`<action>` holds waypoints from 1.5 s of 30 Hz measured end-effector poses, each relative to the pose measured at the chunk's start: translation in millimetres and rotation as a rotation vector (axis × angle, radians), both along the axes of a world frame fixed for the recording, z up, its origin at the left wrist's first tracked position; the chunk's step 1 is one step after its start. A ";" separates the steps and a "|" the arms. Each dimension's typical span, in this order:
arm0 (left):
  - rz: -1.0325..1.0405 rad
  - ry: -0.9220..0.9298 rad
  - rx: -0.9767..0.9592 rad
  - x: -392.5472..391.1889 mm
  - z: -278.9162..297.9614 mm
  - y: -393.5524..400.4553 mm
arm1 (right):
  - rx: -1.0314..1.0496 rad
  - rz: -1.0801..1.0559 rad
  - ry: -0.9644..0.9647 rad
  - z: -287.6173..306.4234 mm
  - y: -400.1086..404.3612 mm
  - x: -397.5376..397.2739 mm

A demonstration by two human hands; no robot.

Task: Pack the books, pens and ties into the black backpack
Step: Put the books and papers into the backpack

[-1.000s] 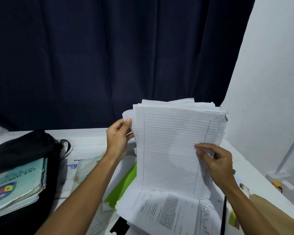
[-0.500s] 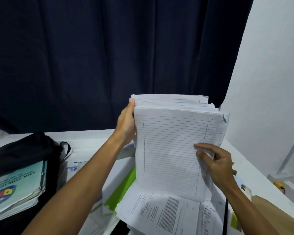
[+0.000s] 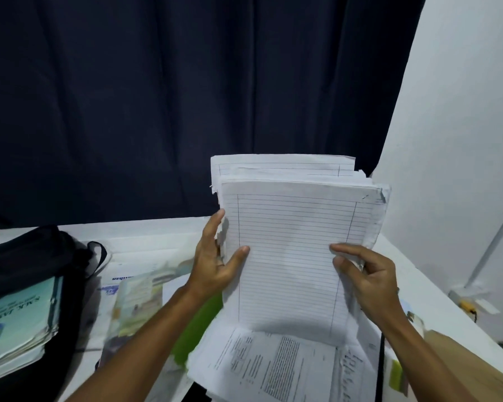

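Note:
A thick stack of lined white paper point(image 3: 291, 256) stands upright on its lower edge, resting on printed sheets point(image 3: 273, 369). My left hand point(image 3: 215, 265) grips its left edge, thumb on the front sheet and fingers along the side. My right hand point(image 3: 366, 277) holds the right edge with fingers curled round it. The black backpack point(image 3: 26, 253) lies open at the far left with a teal-covered book point(image 3: 15, 320) in its mouth. A thin black pen-like stick point(image 3: 381, 369) lies under my right forearm.
A white table point(image 3: 145, 230) carries printed booklets point(image 3: 137, 300), a green folder point(image 3: 198, 329) and a brown envelope point(image 3: 459, 361) at the right. A dark blue curtain hangs behind. A white wall stands at the right with a cable fitting point(image 3: 471, 306).
My left hand has slid down from the stack's top left corner to the middle of its left edge, with the thumb now on the front sheet. The stack stays upright.

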State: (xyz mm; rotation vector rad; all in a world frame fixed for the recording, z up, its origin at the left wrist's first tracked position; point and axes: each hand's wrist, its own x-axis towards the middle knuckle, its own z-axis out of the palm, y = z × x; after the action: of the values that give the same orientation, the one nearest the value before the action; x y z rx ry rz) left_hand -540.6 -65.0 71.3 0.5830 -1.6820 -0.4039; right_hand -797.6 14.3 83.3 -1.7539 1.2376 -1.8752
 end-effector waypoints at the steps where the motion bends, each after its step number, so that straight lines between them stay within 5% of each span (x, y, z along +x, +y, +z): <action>1: -0.010 -0.007 -0.012 -0.5 2.3 -2.7 | -0.001 0.010 0.012 0.9 0.2 -1.5; 10: -0.040 0.023 0.095 -12.4 15.9 -16.2 | 0.018 0.030 0.067 4.0 -11.7 -6.8; 18: -0.335 0.138 0.790 -8.1 52.2 -15.4 | 0.179 0.056 -0.056 21.4 -27.9 -11.8; 21: -0.443 0.134 0.898 -5.7 57.1 -9.4 | 0.226 0.065 -0.132 22.1 -26.6 -11.1; 26: -0.330 0.023 0.698 -8.3 62.7 -1.8 | 0.253 0.153 0.001 31.4 -16.6 -4.5; 32: -0.195 0.027 0.298 -8.6 63.6 8.4 | -0.039 0.037 0.105 38.8 -2.4 -1.5; 37: -0.106 -0.088 0.359 -8.9 11.1 9.2 | 0.033 0.026 0.207 -11.7 3.5 4.5; 45: -0.143 -0.102 0.315 -10.4 11.5 9.9 | 0.021 0.007 0.180 -16.0 7.3 4.1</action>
State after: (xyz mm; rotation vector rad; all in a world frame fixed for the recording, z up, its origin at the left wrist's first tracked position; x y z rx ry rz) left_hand -551.0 -55.1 82.8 0.7249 -1.7763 -0.7632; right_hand -793.5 21.6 67.3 -1.9485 1.3065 -1.7253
